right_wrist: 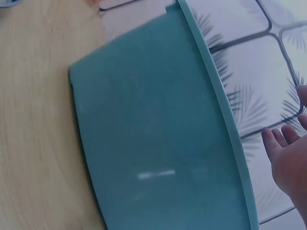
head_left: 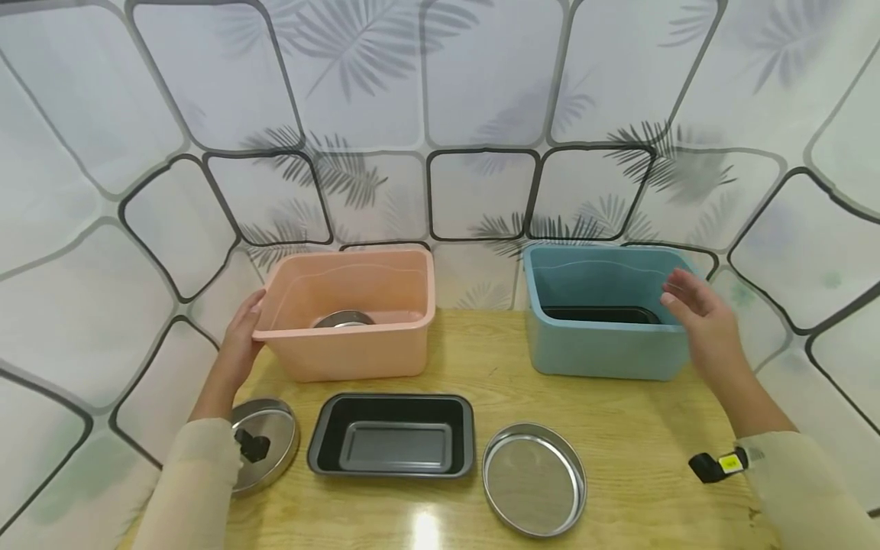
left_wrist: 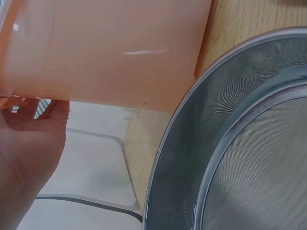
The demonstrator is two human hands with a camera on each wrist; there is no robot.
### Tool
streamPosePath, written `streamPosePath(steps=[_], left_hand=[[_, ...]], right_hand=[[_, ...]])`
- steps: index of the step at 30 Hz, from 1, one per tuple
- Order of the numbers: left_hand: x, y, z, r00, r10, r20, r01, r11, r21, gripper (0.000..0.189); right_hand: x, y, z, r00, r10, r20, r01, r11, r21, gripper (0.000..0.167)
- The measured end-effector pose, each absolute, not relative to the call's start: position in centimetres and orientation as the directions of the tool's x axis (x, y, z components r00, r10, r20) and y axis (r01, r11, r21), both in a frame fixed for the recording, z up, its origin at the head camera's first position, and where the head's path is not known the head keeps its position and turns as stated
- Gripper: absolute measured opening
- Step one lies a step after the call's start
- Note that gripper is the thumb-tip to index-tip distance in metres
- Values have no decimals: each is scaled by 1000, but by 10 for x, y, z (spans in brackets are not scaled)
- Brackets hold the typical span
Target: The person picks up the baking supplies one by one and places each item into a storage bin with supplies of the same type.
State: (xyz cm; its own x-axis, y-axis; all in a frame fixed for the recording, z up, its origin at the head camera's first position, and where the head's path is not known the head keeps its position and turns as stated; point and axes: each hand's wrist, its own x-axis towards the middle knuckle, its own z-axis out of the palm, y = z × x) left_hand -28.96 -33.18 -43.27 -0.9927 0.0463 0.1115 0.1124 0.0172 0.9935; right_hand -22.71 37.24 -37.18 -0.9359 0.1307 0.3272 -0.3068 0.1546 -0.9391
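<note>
My left hand (head_left: 241, 334) grips the left end of the peach plastic bin (head_left: 347, 355) at its rim, with part of the fingers hidden by the bin in the left wrist view. A round metal item (head_left: 344, 318) lies inside that bin. Over the right end of the blue-green plastic bin (head_left: 605, 351), my right hand (head_left: 704, 313) is raised with loosely bent fingers and nothing in it. The right wrist view shows its fingertips apart from the rim. A dark pan (head_left: 598, 314) is inside the blue-green bin.
Below my left forearm lies a round metal sieve (left_wrist: 254, 177) with fine mesh. A dark rectangular loaf pan (head_left: 395, 439) sits in front of the peach bin. Another round sieve (head_left: 535, 481) is right of it. A patterned curtain (head_left: 481, 191) surrounds the wooden table (head_left: 639, 435).
</note>
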Motion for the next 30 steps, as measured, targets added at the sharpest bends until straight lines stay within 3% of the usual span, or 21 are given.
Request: streamPosePath(steps=[11, 18, 30], left_hand=[[-291, -331, -431, -995, 40, 96, 96, -7, 995, 60], [-291, -332, -434, -993, 36, 115, 114, -25, 993, 57], [-291, -333, -435, -991, 46, 125, 124, -27, 992, 59]], right_hand=[[-199, 328, -399, -950, 46, 310, -310, 25, -951, 67], [-180, 295, -412, -970, 41, 240, -232, 136, -963, 69], [-157, 239, -437, -993, -40, 108, -113, 129, -985, 70]])
